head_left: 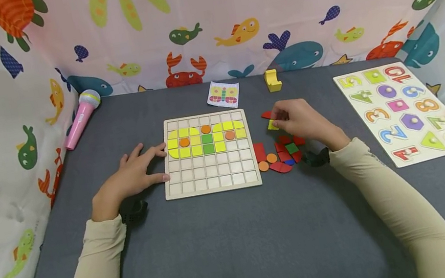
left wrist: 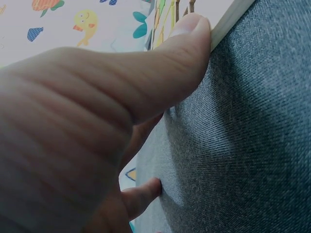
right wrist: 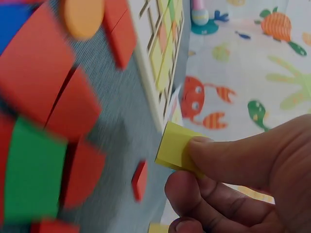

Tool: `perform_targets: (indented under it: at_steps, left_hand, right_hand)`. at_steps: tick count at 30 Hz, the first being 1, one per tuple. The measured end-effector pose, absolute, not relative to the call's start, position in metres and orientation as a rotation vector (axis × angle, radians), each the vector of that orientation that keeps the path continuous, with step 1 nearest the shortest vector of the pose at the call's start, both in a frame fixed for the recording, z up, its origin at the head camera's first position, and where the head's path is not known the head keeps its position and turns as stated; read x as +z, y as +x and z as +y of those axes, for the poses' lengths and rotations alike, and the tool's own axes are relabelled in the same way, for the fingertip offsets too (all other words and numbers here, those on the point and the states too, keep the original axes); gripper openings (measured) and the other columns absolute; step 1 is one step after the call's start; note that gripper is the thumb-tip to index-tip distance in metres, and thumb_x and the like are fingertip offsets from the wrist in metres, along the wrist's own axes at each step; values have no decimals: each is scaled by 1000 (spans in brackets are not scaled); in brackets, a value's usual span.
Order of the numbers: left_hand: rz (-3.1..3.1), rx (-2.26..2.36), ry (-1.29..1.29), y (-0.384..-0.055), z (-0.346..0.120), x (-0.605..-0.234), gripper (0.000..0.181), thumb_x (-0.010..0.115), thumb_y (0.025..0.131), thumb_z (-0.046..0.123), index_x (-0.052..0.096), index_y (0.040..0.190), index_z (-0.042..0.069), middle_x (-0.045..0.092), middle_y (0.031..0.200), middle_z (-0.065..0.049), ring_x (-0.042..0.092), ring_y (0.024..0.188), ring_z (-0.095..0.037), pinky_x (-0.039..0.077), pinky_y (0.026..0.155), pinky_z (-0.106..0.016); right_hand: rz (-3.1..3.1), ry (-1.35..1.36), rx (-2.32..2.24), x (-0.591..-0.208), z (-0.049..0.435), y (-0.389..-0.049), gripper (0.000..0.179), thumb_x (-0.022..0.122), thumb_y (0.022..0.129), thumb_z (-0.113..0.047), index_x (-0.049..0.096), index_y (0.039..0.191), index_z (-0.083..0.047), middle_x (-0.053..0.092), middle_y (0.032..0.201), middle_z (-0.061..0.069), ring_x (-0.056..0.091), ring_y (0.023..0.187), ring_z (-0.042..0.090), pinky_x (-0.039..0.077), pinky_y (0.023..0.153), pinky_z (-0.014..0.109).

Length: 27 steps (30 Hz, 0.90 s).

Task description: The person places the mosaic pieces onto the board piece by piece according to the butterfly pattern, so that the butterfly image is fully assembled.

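Note:
My right hand [head_left: 301, 120] pinches a yellow tile [right wrist: 177, 145] between thumb and fingers, above the tabletop right of the board. A wooden grid board [head_left: 213, 185] lies flat, its upper rows partly filled with yellow, orange and green pieces. At the board's left edge rests my left hand [head_left: 127, 180], fingers spread, the thumb [left wrist: 187, 53] touching the rim. Loose pieces lie below the right hand: red ones [head_left: 259, 151], orange discs [head_left: 271, 158], a green square [head_left: 291, 148] and a partly covered blue piece [head_left: 289, 162].
Behind the board lies a small picture card [head_left: 223, 94] with a butterfly-like pattern. A yellow block [head_left: 272, 80] stands to its right. A number puzzle board [head_left: 408, 113] lies at the right, and a pink toy microphone [head_left: 82, 119] leans by the left curtain.

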<state>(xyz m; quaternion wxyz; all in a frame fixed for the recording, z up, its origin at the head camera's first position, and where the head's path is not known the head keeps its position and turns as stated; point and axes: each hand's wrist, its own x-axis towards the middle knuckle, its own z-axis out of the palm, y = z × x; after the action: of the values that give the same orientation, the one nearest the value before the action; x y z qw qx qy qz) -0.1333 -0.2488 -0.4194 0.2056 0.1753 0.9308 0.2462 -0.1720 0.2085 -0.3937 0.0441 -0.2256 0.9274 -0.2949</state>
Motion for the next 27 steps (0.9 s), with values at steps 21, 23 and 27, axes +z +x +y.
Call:
perform_targets:
  at_steps: [21,23,27]
  left_hand:
    - [2591,691,483,-135,-249,-421,71,82,98,32,47,158,15,26,175,-15,-3,160,-52,-6,119,-77]
    - [2591,691,484,-135,-249,-422,72,82,97,32,47,158,15,26,175,-16,-3,160,-52,-6,119,-77]
    - [2593,691,485,-135,-250,-423,72,82,97,32,47,158,16,26,175,-15,-3,160,-51,-6,119,-76]
  right_hand:
    - [2622,-902,-996,-399,132,-176,4,73,102,-3,72,106,-1,70,94,8,61,85,24,53,77,38]
    - [2597,-919,-964,-400,126,-176,5,72,102,-3,73,107,-1,72,95,8,62,86,23,53,78,38]
    - [2570,-942,-907,-403,116,-177,8,71,101,-1,75,109,-1,72,97,7,62,88,23,54,81,37]
